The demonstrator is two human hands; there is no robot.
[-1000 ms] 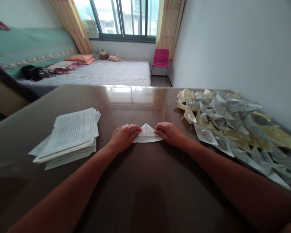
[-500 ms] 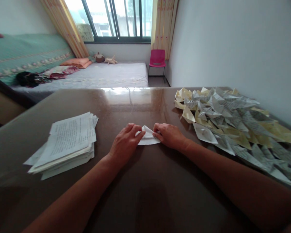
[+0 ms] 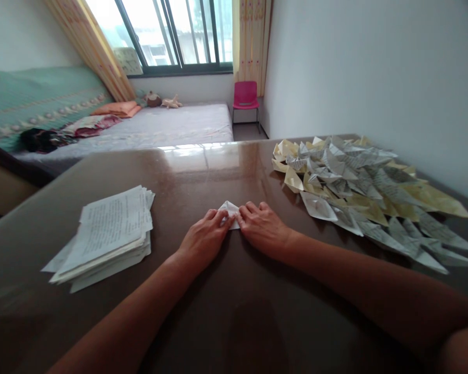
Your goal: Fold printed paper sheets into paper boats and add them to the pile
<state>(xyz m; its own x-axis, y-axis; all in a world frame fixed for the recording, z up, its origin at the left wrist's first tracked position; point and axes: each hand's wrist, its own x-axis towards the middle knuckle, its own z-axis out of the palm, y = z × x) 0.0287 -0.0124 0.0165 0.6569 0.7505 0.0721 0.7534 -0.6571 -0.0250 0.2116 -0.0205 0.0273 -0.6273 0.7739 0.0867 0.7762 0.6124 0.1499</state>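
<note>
A small folded sheet of white paper (image 3: 228,205) lies on the brown tabletop in front of me, its pointed top facing away. My left hand (image 3: 203,231) is closed on its left side, fingers curled and thumb against the lower middle. From the right, my right hand (image 3: 263,226) presses its closed fingers and thumb onto the same sheet. The two thumbs nearly meet over the paper and hide much of its lower part.
A stack of printed sheets (image 3: 105,234) sits to the left on the glossy table (image 3: 187,182). Many folded paper boats (image 3: 335,161), white and yellowish, crowd the right side by the wall. Beyond the table are a bed (image 3: 187,122) and a pink chair (image 3: 245,95).
My hands have come closer together over the paper. Its wide lower strip, visible before, now shows only a small part between the hands. The camera view has shifted slightly.
</note>
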